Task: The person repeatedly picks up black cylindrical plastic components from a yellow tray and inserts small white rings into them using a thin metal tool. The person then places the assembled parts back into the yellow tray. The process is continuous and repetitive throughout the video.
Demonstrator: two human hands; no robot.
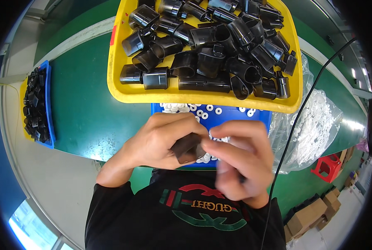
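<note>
Black plastic cap (186,148) tilted up-right, left hand (161,141) fingers clamped on it, right hand (240,162) blurred, grip unclear

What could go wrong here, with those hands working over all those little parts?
1. The left hand grips a dark part above the blue tray of white rings; the right hand is blurred with motion, so a ring might slip and drop.
2. The yellow tray is heaped with black parts; a knock could spill some.
3. A black cable hangs beside the right hand and might snag.
</note>
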